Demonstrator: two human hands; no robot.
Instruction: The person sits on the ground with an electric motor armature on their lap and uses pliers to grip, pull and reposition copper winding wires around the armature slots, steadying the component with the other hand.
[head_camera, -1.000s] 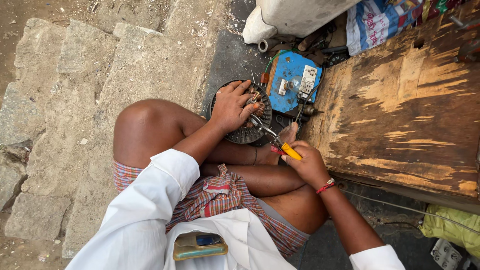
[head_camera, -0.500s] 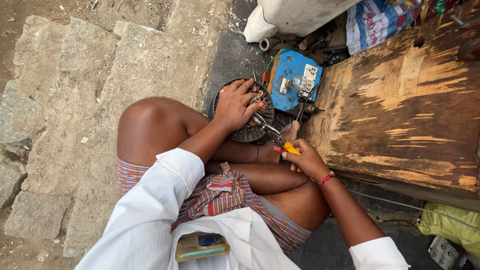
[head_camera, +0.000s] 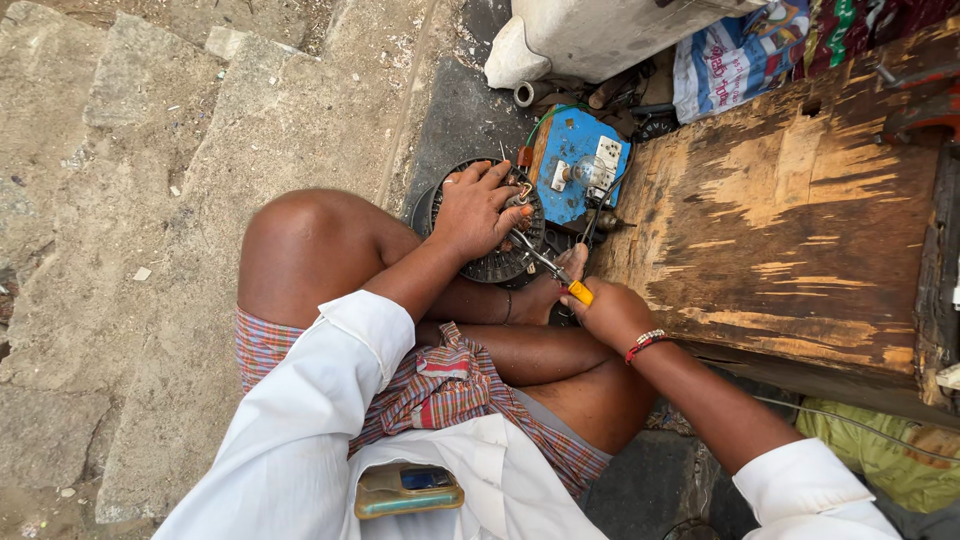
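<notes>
I sit on the ground with my legs crossed. My left hand (head_camera: 478, 207) lies flat on a round dark motor part (head_camera: 505, 262) on the ground and holds it down. My right hand (head_camera: 608, 312) grips pliers (head_camera: 552, 270) with yellow handles; their metal jaws reach onto the round part just beside my left fingers. A red bead bracelet circles my right wrist. My foot shows between the two hands, under the pliers.
A blue board with a white socket and switch (head_camera: 583, 170) lies just beyond the round part. A worn wooden plank bench (head_camera: 800, 210) fills the right side. Stone slabs (head_camera: 150, 150) lie at left. Bags and a white sack (head_camera: 590, 35) sit at the top.
Both hands stay on the round part and the pliers; the pliers' jaws have shifted slightly at the part. My head has moved a little, so the view shifts.
</notes>
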